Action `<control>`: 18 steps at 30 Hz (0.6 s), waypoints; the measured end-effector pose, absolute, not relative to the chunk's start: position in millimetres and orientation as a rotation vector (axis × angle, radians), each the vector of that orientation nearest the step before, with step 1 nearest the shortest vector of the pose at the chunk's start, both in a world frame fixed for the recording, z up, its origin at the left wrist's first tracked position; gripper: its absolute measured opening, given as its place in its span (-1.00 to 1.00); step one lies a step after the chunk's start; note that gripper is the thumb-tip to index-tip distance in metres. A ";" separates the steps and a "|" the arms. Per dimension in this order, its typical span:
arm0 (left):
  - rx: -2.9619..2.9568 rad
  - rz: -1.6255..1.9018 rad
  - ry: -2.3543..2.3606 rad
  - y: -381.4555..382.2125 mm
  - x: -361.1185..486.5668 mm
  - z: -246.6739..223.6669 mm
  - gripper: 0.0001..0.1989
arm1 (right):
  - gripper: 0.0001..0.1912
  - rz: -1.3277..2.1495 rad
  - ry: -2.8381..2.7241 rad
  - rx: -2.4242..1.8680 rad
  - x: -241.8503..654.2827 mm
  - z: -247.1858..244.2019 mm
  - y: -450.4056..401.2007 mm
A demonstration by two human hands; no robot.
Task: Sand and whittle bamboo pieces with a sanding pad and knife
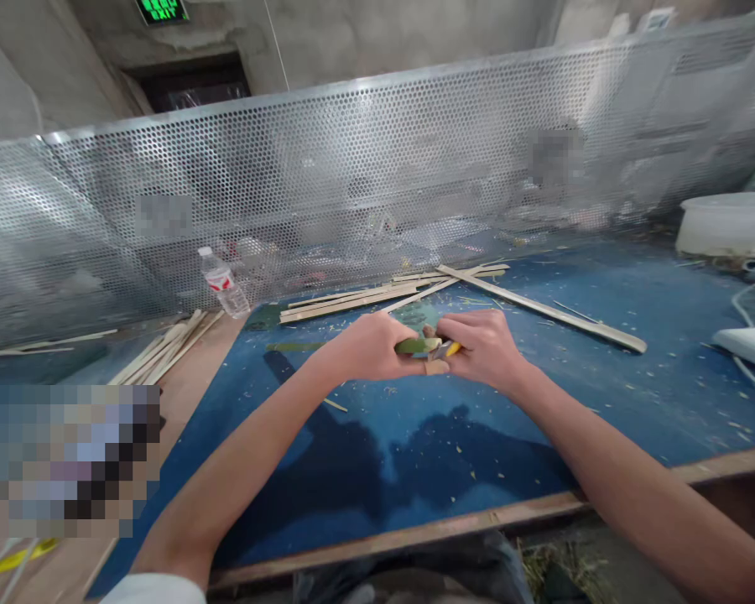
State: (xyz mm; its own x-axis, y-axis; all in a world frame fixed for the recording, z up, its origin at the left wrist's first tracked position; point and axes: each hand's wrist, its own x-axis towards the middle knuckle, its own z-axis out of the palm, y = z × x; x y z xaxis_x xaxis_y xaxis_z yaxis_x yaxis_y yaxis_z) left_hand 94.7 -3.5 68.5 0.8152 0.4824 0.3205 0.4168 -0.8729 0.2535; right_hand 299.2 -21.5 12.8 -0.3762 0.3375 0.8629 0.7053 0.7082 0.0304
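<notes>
My left hand (365,348) grips a green bamboo piece (417,345) that runs across between my hands. My right hand (484,348) closes around a small knife with a yellow handle (453,349), its metal blade (437,351) pressed near the green piece. The fingers of both hands meet there and hide most of the blade and handle. A flat green strip (293,346) lies on the blue work mat (377,453), just left of my left hand. Pale bamboo strips (352,302) lie in a loose pile beyond my hands.
A long bamboo slat (541,306) lies to the right on the mat, which is scattered with shavings. A plastic water bottle (223,281) and a bundle of strips (164,348) stand left. A perforated metal screen (289,168) runs behind. A white tub (726,222) and white cable (746,335) sit right.
</notes>
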 end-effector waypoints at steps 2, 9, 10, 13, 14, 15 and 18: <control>2.828 0.544 0.727 -3.0 94.7 67.7 -0.39 | -0.73 -0.505 -1.983 -0.795 298.5 11.6 -21.2; 2.878 0.587 0.761 -4.1 95.1 66.5 -0.41 | -0.71 -0.522 -1.996 -0.831 300.2 11.5 -20.9; 2.887 0.597 0.754 -3.9 95.1 66.1 -0.42 | -0.70 -0.524 -2.004 -0.841 300.5 11.6 -20.8; 2.908 0.612 0.723 -2.0 94.5 64.3 -0.42 | -0.70 -0.523 -2.000 -0.852 299.7 10.6 -20.2; 2.916 0.617 0.711 -1.0 94.3 63.7 -0.42 | -0.71 -0.523 -1.989 -0.846 298.9 9.9 -20.0; 2.926 0.623 0.700 0.0 94.0 63.2 -0.42 | -0.71 -0.523 -1.976 -0.837 298.0 9.0 -19.8; 2.945 0.635 0.681 2.4 93.4 62.2 -0.40 | -0.69 -0.513 -1.941 -0.810 294.8 6.5 -19.5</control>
State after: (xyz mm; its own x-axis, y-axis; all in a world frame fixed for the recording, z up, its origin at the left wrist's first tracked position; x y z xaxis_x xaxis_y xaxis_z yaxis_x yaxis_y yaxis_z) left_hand 93.4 2.4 62.2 0.8182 0.4311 0.3804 0.4096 -0.9014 0.1406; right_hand 294.8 -19.5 6.5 -0.3417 0.3265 0.8813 0.7195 0.6942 0.0218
